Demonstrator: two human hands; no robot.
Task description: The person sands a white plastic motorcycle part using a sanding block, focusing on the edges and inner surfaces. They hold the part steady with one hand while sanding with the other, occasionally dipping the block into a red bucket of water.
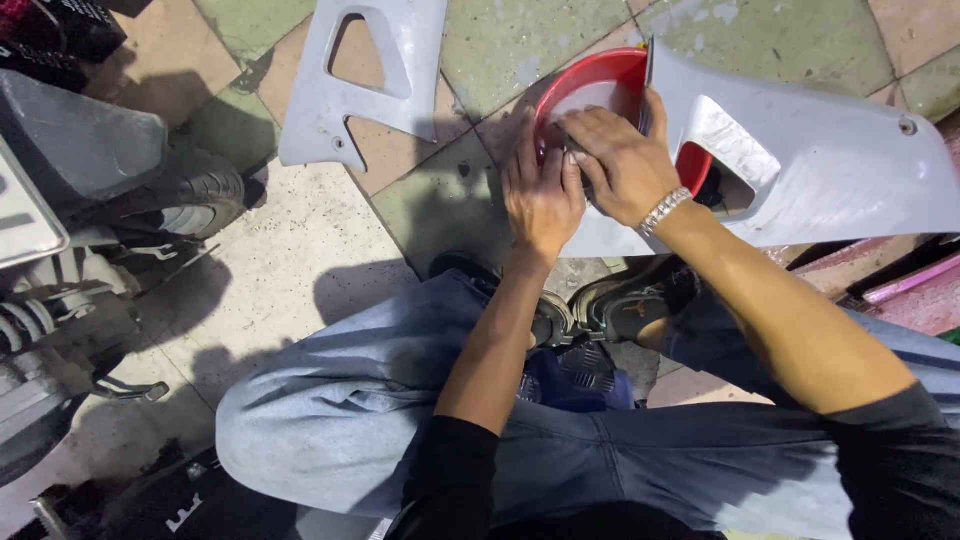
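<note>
A grey plastic motorcycle fairing panel [800, 160] lies across a red basin [590, 75] on the tiled floor in front of me. My left hand [540, 190] lies flat with its fingers pressed on the near edge of the panel at the basin's rim. My right hand [620, 160], with a metal watch band on its wrist, presses down on the panel right beside it, fingers bent over something dark that I cannot make out. I crouch with my knees in blue jeans below the hands.
A second grey fairing panel [365, 75] lies on the floor at the top centre. A motorcycle with its rear tyre [190, 190] stands at the left. Pink and dark objects [900, 285] lie at the right edge. My shoes [625, 305] rest under the panel.
</note>
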